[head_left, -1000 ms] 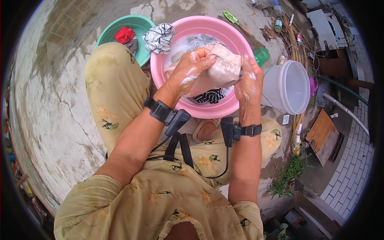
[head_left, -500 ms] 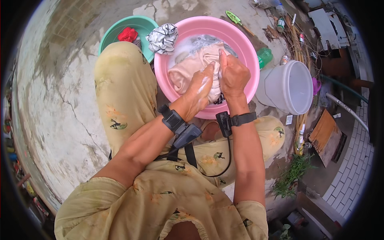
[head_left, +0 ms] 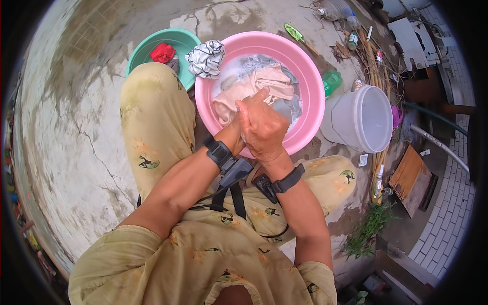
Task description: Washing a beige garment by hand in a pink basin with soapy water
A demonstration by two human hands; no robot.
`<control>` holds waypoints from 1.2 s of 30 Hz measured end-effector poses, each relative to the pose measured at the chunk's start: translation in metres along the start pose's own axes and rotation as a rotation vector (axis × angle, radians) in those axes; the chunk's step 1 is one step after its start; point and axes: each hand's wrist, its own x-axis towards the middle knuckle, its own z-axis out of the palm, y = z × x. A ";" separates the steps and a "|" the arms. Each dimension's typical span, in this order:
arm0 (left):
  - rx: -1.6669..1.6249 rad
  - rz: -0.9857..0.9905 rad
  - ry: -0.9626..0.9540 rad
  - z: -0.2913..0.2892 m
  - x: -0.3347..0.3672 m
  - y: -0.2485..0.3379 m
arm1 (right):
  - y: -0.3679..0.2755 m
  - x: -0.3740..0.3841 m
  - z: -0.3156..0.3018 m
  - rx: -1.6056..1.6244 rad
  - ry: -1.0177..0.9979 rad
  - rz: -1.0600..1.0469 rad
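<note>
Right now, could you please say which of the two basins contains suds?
The pink basin, the larger: suds lie beside its pale pink cloth; the green basin shows none.

Concrete flr (head_left: 66,188): spreading grey + patchy, w/ dk stains showing upper L.
Crack (head_left: 94,152): running down L side of flr.
Brick wall (head_left: 442,223): curving along R edge, white bricks w/ dk joints showing.
Wood board (head_left: 407,178): sitting nr wall, brown, looking worn.
Pipe (head_left: 441,147): 1 pale length bending twd wall.
Plant (head_left: 368,231): growing green, lower R.
Light: falling soft + even, casting no hard shadows.
</note>
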 end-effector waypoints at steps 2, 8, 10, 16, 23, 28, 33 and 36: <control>-0.103 -0.078 0.023 0.007 0.001 0.001 | 0.006 0.004 -0.004 -0.019 0.012 -0.131; -0.272 -0.051 -0.456 -0.051 0.049 -0.017 | 0.008 -0.002 0.010 0.090 -0.028 -0.059; -0.464 0.139 -0.729 -0.030 0.036 -0.025 | 0.014 -0.005 0.005 0.032 -0.027 -0.066; -0.330 0.075 -0.350 -0.019 0.041 -0.024 | 0.041 0.011 0.002 -0.159 -0.009 0.074; -0.129 -0.050 -0.091 -0.001 0.028 -0.009 | 0.042 0.011 0.000 -0.110 0.012 0.182; -0.226 -0.098 -0.130 -0.015 0.030 -0.008 | 0.002 0.001 -0.002 0.073 0.028 0.045; 0.069 0.001 -0.030 0.008 0.015 0.003 | 0.060 0.020 -0.011 -0.248 -0.030 0.285; -0.193 0.012 -0.154 0.009 0.019 0.022 | 0.054 0.025 -0.024 0.366 0.060 0.717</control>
